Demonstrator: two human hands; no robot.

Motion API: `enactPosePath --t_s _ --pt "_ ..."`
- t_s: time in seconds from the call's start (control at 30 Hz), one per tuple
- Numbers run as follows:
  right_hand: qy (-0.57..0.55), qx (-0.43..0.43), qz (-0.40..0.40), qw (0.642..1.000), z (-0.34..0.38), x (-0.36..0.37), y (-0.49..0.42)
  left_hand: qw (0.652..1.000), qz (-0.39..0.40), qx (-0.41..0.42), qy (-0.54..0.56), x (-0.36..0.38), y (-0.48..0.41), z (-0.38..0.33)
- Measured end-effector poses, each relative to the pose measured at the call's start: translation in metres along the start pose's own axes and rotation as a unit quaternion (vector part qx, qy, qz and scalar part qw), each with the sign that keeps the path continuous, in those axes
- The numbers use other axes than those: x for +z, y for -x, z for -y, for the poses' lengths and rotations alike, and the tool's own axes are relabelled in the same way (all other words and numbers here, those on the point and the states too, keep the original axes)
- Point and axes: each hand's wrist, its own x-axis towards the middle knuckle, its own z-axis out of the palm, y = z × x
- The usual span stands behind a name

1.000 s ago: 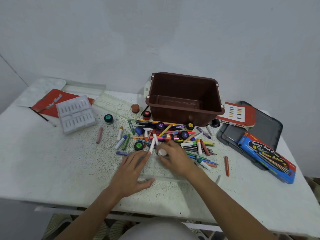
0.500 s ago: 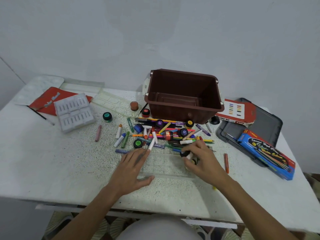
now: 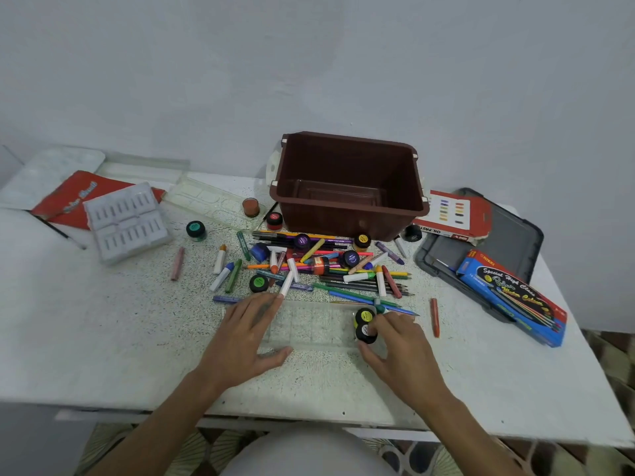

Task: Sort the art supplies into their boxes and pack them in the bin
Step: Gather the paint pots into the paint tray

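A clear plastic tray (image 3: 312,324) lies on the table in front of me. My left hand (image 3: 240,334) rests flat on its left end, fingers spread. At the tray's right end my right hand (image 3: 402,352) pinches a small black paint pot (image 3: 365,334) between thumb and fingers. A second black pot with a yellow label (image 3: 365,316) sits right behind it. A pile of crayons, pencils, markers and paint pots (image 3: 330,266) is spread between the tray and the brown bin (image 3: 347,210), whose inside holds nothing I can see.
At right lie a grey lid (image 3: 512,231), a blue water-colour box (image 3: 512,300) and an oil pastel box (image 3: 450,214). At left are a white slotted insert (image 3: 125,221), a red box (image 3: 68,197) and another clear tray (image 3: 209,201). A loose orange crayon (image 3: 435,317) lies near my right hand.
My right hand left the pile near the tray's middle, took a black paint pot and moved right to the tray's right end. My left hand stayed on the tray.
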Motion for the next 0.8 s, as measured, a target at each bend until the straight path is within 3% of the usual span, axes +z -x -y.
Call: enactPosePath --t_s 0.3,0.53,0.8 --pt "0.003 0.080 -0.023 0.996 0.007 0.015 0.007 1.000 -0.016 0.006 -0.012 0.001 0.000 0.000" --pt "-0.036 0.085 -0.006 0.996 0.002 0.010 0.002 1.000 -0.016 0.008 -0.010 0.002 0.000 0.000" --pt "-0.054 0.078 -0.045 0.994 -0.008 -0.004 -0.052 1.000 -0.016 0.007 -0.009 0.002 -0.001 0.000"
